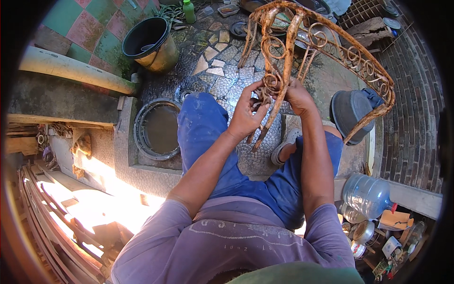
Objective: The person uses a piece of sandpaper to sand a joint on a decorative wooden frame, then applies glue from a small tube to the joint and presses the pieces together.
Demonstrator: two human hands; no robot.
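A rusty metal frame [288,49] with curled scrollwork and peeling pale paint stands tilted in front of me, its legs reaching down between my knees. My left hand [247,113] is closed around a crumpled brown piece [263,96], perhaps cloth or sandpaper, pressed against a small scroll between two of the legs. On the other side of those legs, my right hand [299,98] grips the frame near the same scroll. Its fingertips are partly hidden behind the metal.
A round basin of murky water [161,128] is sunk beside my left knee. Farther left stands a dirty bucket [153,45]. To the right are a dark tub [352,113], a brick wall [411,94] and a large clear water bottle [366,195]. Wooden strips [52,222] lie at lower left.
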